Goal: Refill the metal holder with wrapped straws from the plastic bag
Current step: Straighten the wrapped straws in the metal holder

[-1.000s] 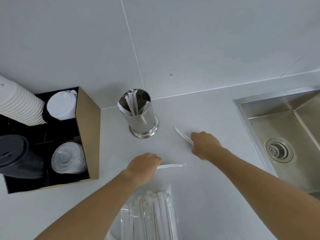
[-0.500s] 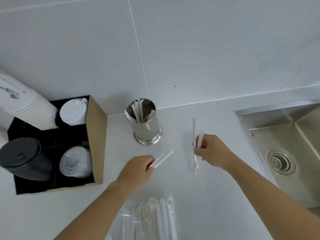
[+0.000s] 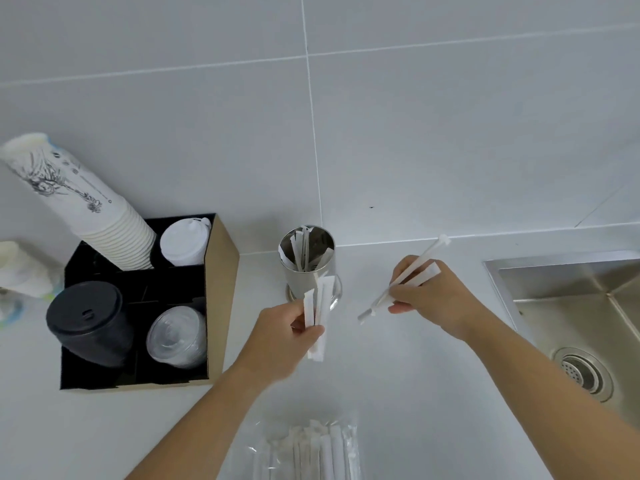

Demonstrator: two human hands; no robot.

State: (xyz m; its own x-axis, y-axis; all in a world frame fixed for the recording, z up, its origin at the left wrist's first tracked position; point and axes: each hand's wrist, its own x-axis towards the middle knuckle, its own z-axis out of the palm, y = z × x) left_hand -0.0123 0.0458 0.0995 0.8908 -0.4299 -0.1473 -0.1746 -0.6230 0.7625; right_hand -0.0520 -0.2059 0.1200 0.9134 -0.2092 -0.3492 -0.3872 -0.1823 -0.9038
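My left hand (image 3: 291, 336) pinched two white paper-wrapped straws (image 3: 320, 315) just before the shiny round metal holder (image 3: 307, 263); my right hand (image 3: 433, 299) gripped more. I judged: tip ends down, drop gently.

Bright, even, soft light, faint shadows, wide-angle bowing at edges, slight motion blur on hands (image 3: 287, 337)

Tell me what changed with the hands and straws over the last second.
Both hands lifted their wrapped straws off the counter: the left hand now holds its straws upright before the metal holder; the right hand angles its pair up. Holder, plastic bag and lid organizer stayed put.
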